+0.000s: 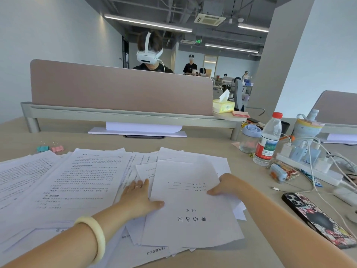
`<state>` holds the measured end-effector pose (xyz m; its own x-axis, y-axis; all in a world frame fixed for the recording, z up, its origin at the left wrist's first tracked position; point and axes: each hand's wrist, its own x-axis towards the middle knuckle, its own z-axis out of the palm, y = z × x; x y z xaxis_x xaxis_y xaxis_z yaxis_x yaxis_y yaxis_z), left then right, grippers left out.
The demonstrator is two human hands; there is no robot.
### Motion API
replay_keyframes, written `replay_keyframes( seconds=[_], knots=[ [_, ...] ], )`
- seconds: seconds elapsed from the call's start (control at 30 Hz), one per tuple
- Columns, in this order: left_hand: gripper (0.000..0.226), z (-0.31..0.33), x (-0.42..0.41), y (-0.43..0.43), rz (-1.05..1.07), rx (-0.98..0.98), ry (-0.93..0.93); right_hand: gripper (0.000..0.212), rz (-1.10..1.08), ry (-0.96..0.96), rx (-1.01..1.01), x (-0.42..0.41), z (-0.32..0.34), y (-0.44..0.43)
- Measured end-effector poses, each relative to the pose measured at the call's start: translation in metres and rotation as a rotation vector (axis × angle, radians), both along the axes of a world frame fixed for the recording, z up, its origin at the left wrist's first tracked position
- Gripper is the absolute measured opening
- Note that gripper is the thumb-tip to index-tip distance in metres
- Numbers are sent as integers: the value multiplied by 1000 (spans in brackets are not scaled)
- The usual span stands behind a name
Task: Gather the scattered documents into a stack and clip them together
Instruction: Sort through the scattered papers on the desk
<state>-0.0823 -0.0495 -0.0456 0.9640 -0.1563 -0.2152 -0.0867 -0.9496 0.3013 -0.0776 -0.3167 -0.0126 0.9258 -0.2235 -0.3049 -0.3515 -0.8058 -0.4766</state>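
Several printed white sheets [63,182] lie scattered across the left and middle of the desk. A loose pile with a cover page [193,206] on top sits in front of me. My left hand [139,198] lies flat, fingers straight, against the pile's left edge, with the thumb on the cover page. My right hand [226,184] grips the pile's right edge, thumb on top and fingers underneath. Two binder clips, a teal one [42,148] and a pink one [57,148], rest at the far left beyond the papers.
To the right stand a water bottle [267,141], a glass jar [250,139], a power strip with chargers and cables [309,161], and a phone [316,219]. A pink divider panel [119,89] closes the desk's far side; a person with a headset sits behind it.
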Motion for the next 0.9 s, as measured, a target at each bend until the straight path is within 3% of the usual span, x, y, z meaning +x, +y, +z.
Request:
replay_keyframes(
  seconds=[0.23,0.4,0.6,0.8,0.9],
  knots=[
    [91,17,-8,-6,-25,-231,15,38,22,-48,157,-5,3,-1],
    [95,16,0,-6,41,-327,-21,22,-8,-154,269,-16,5,-7],
    [97,9,13,2,91,-496,41,22,-94,-186,407,-37,10,-26],
    [91,8,1,-5,-41,-104,12,4,-132,-243,163,-52,25,-42],
    [91,8,1,-6,-54,-52,12,19,-196,-262,54,-54,33,-59]
  ],
)
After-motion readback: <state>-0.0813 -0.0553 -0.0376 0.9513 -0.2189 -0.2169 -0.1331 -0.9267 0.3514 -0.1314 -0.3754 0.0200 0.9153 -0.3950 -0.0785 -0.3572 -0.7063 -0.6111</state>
